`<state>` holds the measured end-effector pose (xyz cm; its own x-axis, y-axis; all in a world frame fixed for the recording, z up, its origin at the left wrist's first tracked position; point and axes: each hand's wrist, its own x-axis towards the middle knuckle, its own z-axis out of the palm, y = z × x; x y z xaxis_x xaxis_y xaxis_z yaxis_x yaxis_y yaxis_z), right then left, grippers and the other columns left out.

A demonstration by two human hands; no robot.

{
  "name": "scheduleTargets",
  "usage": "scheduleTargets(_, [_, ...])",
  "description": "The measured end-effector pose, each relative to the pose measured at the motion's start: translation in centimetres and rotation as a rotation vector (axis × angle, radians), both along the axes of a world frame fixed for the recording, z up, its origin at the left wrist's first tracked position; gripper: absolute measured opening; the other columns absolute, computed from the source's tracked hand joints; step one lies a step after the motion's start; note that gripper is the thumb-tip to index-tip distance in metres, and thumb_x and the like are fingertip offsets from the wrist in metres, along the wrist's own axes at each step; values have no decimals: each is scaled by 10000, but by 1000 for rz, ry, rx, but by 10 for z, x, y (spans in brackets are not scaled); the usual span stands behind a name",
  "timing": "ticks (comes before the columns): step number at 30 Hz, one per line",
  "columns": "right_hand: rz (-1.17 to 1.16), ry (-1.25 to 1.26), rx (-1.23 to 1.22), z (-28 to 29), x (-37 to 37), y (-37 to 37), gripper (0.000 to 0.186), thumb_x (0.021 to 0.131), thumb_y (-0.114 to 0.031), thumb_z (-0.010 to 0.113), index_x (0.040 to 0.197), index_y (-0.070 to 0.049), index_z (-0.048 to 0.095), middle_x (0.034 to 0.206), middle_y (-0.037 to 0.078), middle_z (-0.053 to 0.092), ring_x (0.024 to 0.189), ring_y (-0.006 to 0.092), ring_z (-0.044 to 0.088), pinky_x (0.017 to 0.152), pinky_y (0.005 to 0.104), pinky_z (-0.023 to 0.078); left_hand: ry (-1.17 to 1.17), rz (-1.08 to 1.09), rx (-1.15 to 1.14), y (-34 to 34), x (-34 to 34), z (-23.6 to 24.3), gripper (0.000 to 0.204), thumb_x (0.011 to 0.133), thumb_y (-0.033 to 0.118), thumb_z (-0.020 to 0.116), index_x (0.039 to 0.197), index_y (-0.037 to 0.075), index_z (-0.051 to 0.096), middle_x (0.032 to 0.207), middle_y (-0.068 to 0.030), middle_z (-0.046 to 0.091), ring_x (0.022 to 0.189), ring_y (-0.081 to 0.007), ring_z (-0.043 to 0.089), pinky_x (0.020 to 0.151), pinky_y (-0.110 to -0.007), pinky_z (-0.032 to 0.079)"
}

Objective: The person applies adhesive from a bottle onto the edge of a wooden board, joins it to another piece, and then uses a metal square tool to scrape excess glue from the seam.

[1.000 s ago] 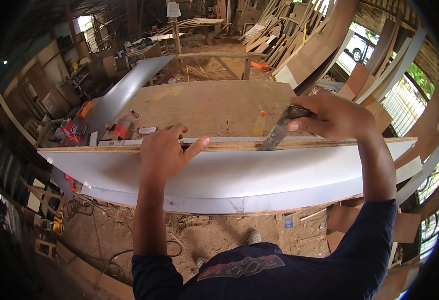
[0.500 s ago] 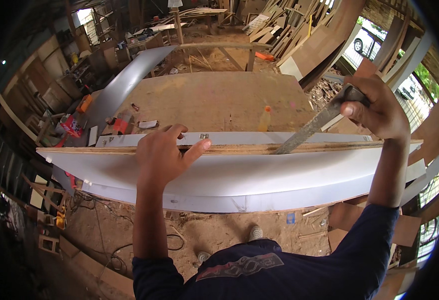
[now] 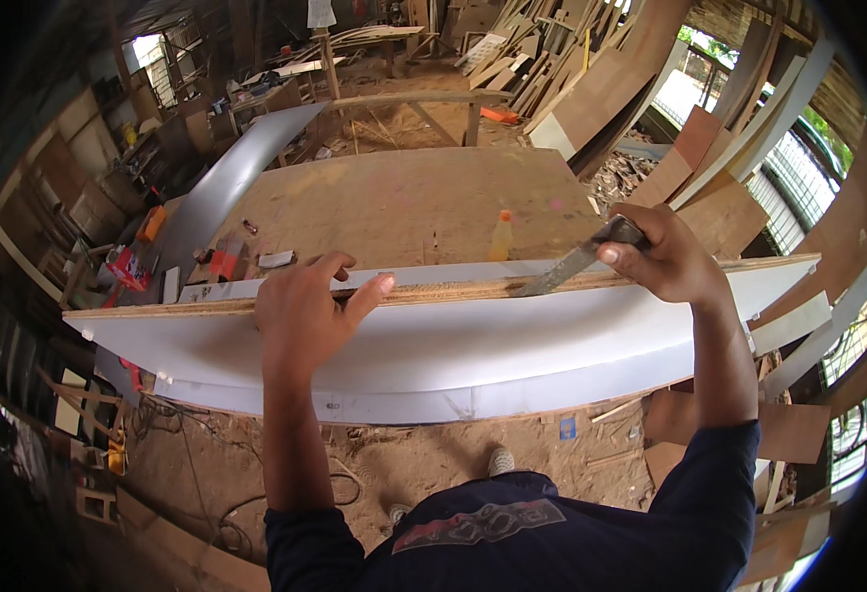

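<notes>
A long plywood board with a white face stands on edge across the front of me, its raw layered edge facing up. My left hand grips this board left of the middle, fingers bent over the top edge and thumb lying along it. My right hand is closed around the dark end of a long, flat grey metal file. The file slants down to the left, with its lower end against the plywood edge. Part of its far tip is hidden at the edge.
Behind the board lies a wide wooden worktable. On it are an orange-capped bottle and a small white item. A grey sheet lies at the left. Cables cross the dirt floor; timber sheets lean at the right.
My right hand has moved left and down, bringing the file lower along the board's edge. My left hand keeps its grip. The view has shifted slightly.
</notes>
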<state>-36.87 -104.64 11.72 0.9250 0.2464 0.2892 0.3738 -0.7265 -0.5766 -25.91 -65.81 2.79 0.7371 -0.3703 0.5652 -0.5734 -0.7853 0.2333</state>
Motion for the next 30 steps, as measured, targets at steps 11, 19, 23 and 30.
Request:
scheduleTargets(11, [218, 28, -498, 89, 6, 80, 431, 1046, -445, 622, 1025, -18, 671, 691, 153, 596, 616, 296, 588, 616, 433, 458, 75, 65, 28, 9, -10, 4, 582, 892, 631, 715, 1019, 66, 770, 907, -115, 784, 784, -270, 764, 738, -392, 569])
scheduleTargets(19, [228, -99, -474, 128, 7, 63, 502, 1033, -520, 617, 1089, -31, 716, 721, 68, 614, 617, 177, 602, 564, 373, 488, 93, 89, 77, 11, -10, 0, 576, 895, 629, 711, 1017, 69, 771, 899, -100, 784, 774, -269, 754, 758, -413, 564])
scheduleTargets(23, [-12, -267, -285, 154, -28, 7, 524, 1041, -521, 614, 1236, -40, 687, 650, -23, 539, 477, 35, 508, 418, 205, 410, 92, 56, 55, 1, -6, 3, 563, 896, 618, 715, 1025, 73, 774, 897, -92, 784, 762, -266, 748, 756, -401, 560])
scheduleTargets(30, [-124, -239, -158, 145, -45, -50, 441, 1071, -482, 570, 1091, -43, 597, 570, -20, 480, 424, 49, 464, 381, 212, 371, 79, 73, 51, 4, -8, 4, 567, 892, 608, 724, 1042, 63, 774, 895, -99, 785, 759, -265, 751, 765, -397, 560])
